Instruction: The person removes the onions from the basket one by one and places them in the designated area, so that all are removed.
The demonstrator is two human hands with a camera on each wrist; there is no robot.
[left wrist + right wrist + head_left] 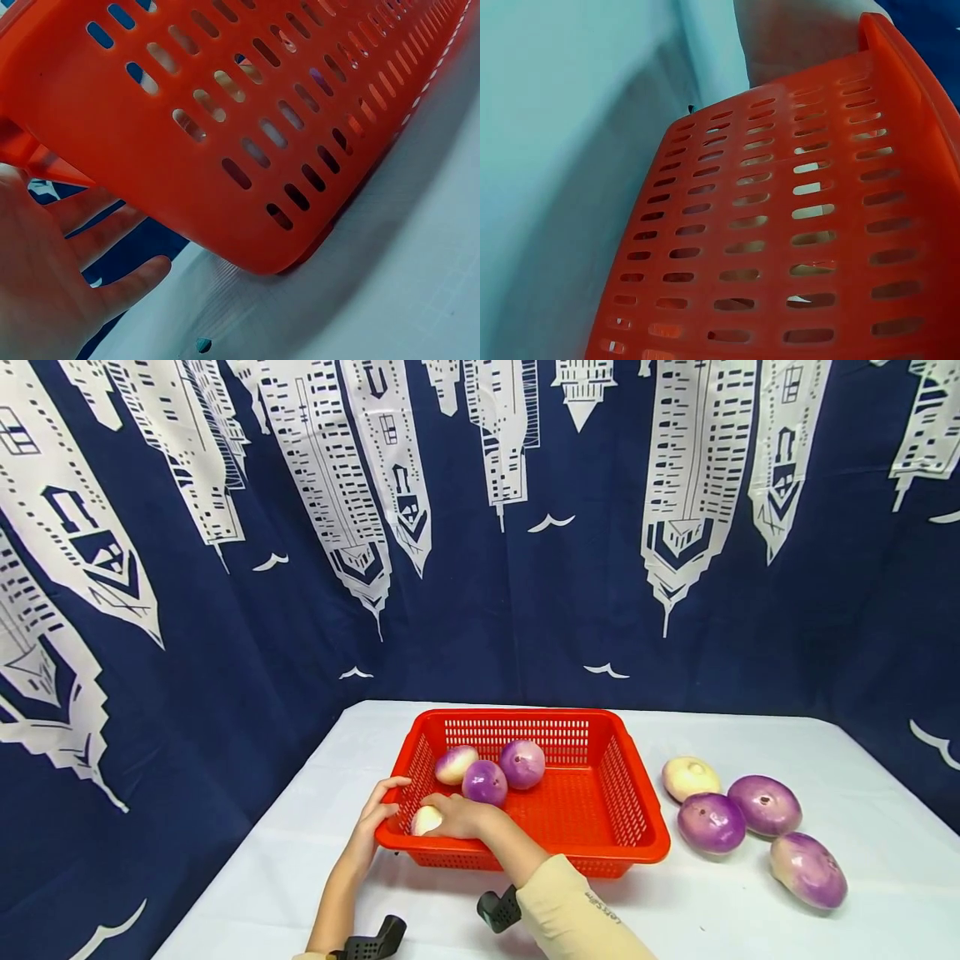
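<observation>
A red plastic basket (555,857) with slotted walls stands on the white table. At its left rim is my left hand (363,837), fingers extended against the edge; the left wrist view shows the straight fingers and spread thumb (139,286) beside the basket wall. Inside the near left corner, my right hand (463,817) curls its fingers round a pale turnip (426,820). Behind it sit several purple-and-white turnips, among them a middle one (485,782), a right one (522,764) and a left one (455,765). In the right wrist view, the basket wall (780,225) hides the grip.
Right of the basket, several turnips lie on the table (720,910): a cream one (690,778), two purple ones close by and a purple-and-cream one (808,870) nearer the front. A navy curtain (465,635) with white building prints hangs behind.
</observation>
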